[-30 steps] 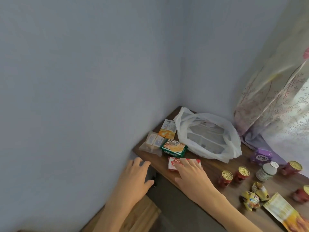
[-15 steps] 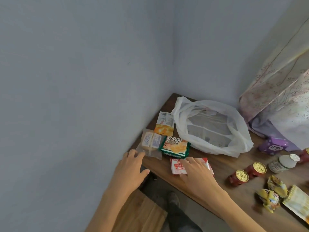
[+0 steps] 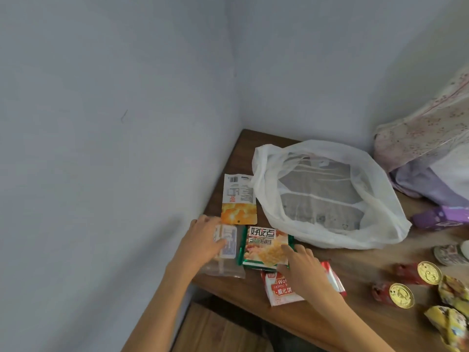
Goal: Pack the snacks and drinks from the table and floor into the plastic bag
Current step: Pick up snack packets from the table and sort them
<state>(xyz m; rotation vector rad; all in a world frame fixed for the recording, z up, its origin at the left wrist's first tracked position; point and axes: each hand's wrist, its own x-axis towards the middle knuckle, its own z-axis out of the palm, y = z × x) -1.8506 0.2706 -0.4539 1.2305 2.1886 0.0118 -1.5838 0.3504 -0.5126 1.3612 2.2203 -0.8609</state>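
Left hand (image 3: 203, 240) flat on clear packet (image 3: 225, 269) lying lengthwise away; right hand's (image 3: 302, 265) straight fingers touch green packet (image 3: 264, 247).

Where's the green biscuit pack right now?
Head view, left end of the wooden table: the green biscuit pack lies flat between the clear-wrapped snack under the left hand and the right hand touching its right edge, white plastic bag just behind.
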